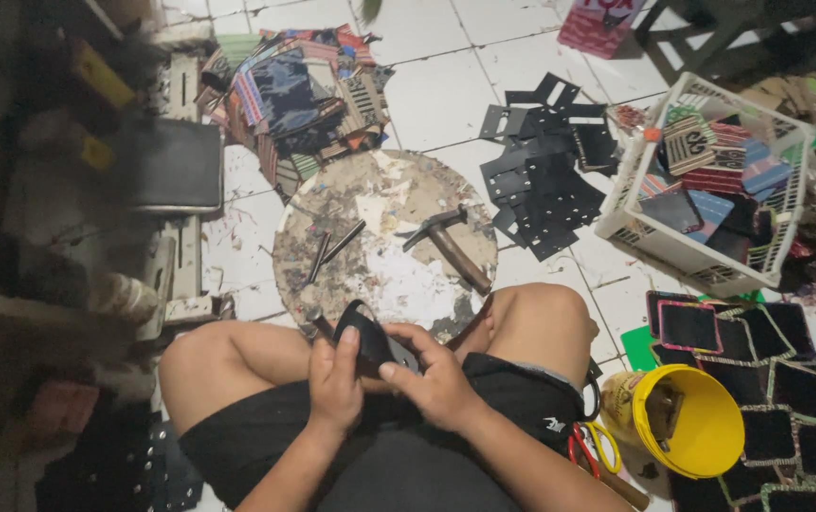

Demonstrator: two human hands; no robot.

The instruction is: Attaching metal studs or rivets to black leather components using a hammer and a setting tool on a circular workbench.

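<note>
I sit cross-legged on a tiled floor. My left hand and my right hand both grip a small black leather-like piece held above my lap, its curved edge pointing away from me. Just beyond it lies a round, worn, paint-spattered work board. On that board rest a hammer with a wooden handle and two thin metal punches.
A heap of black cut pieces lies beyond the board. A white wire basket holds patterned fabric items. A pile of woven fabric pieces is at top left. A yellow tub, scissors and black trimmed panels lie at my right.
</note>
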